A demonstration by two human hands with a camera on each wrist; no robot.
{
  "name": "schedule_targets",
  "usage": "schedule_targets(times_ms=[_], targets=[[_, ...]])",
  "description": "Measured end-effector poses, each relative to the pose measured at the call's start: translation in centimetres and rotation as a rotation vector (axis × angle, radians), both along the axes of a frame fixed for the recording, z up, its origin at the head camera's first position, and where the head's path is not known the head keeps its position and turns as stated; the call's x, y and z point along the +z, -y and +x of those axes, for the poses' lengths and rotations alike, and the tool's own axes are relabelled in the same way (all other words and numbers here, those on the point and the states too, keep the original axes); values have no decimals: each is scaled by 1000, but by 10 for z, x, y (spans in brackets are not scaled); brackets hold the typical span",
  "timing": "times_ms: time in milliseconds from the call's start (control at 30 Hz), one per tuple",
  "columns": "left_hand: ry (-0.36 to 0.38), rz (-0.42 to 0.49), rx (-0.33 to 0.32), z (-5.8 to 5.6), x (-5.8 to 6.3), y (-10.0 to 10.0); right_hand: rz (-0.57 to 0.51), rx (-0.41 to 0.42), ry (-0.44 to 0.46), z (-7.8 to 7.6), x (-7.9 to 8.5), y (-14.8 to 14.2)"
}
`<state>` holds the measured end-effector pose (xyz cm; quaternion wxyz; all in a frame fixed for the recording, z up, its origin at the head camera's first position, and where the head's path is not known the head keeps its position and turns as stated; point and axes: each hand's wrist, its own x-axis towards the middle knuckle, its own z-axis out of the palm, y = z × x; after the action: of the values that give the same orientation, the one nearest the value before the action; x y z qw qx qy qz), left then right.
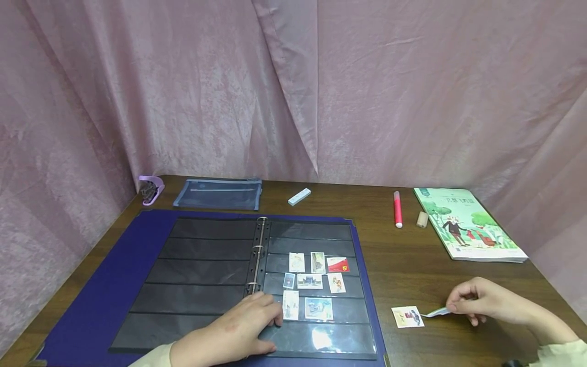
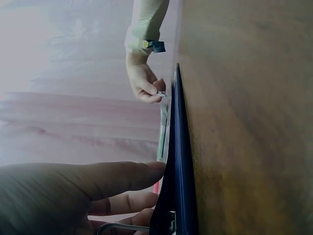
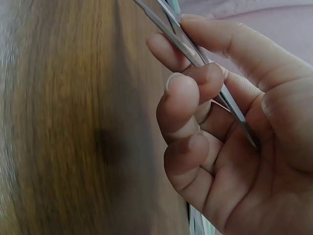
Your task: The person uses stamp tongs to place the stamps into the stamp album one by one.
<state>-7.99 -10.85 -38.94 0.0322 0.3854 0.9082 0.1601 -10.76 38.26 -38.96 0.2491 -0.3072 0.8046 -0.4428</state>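
Note:
My right hand (image 1: 490,304) pinches metal tweezers (image 3: 235,109) between thumb and fingers, their rear end lying against the palm in the right wrist view. At the tweezers' tips, on the wooden table, is a postage stamp (image 1: 407,317) with a multicoloured picture; whether the tips grip it I cannot tell. A stamp album (image 1: 197,300) with black strip pages lies spread out. Several stamps (image 1: 310,281) sit in three rows on its right page. My left hand (image 1: 236,326) rests on the album near the rings, fingers loosely bent, holding nothing.
Behind the album lie a purple tape dispenser (image 1: 158,189), a blue zip pouch (image 1: 217,196) and a small white stick-like object (image 1: 299,197). A pink marker (image 1: 397,210), a beige eraser-like block (image 1: 422,219) and a green picture book (image 1: 472,224) are at the right. A pink curtain (image 1: 293,102) hangs behind.

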Motion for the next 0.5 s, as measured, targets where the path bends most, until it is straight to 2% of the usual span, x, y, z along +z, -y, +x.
schedule_targets(times_ms=[333,500], targets=[[56,-8,1,-2,0,0,-8,-4,-29,0,-2,14],[92,-13,9,-2,1,1,-12,-8,-14,0,-3,20]])
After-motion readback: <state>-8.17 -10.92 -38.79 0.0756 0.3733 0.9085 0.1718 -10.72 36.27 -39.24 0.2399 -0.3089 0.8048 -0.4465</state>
